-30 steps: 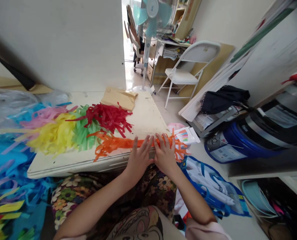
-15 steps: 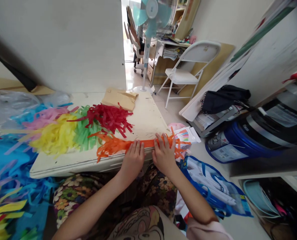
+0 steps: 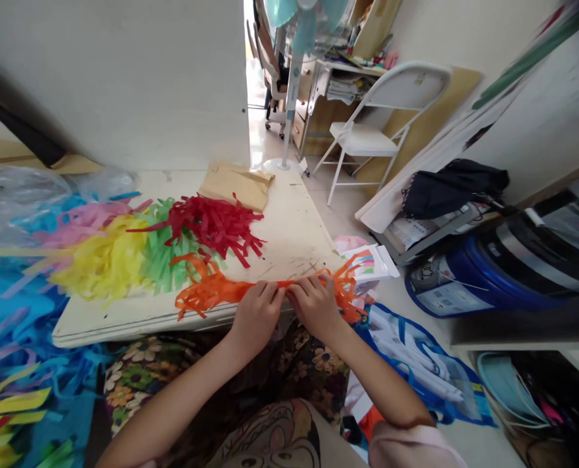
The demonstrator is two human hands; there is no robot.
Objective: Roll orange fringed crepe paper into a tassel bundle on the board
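An orange paper tassel [image 3: 216, 290], fringed at both ends and twisted narrow in the middle, lies along the front edge of the cream table [image 3: 289, 240]. My left hand [image 3: 258, 313] pinches its middle, the fingers bent together. Close beside it, my right hand [image 3: 314, 304] grips the twisted part just to the right, fingers curled over it. The strips of the right end fan out past my right hand. Behind the tassel lies a dark red tassel [image 3: 214, 224], with green [image 3: 167, 253], yellow [image 3: 108, 260] and pink [image 3: 89, 224] ones to its left.
A brown paper envelope [image 3: 235, 185] lies at the table's back. Blue paper strips [image 3: 6, 312] heap up at the left, near clear plastic [image 3: 21, 195]. Right of the table are a printed packet [image 3: 372, 263], a blue-edged bag [image 3: 416, 357], a blue bucket [image 3: 445, 279] and a white folding chair [image 3: 367, 140].
My hands have gone from lying rather flat on the orange tassel to pinching its middle, closer together. My right hand's fingers have curled in. The view has shifted slightly.
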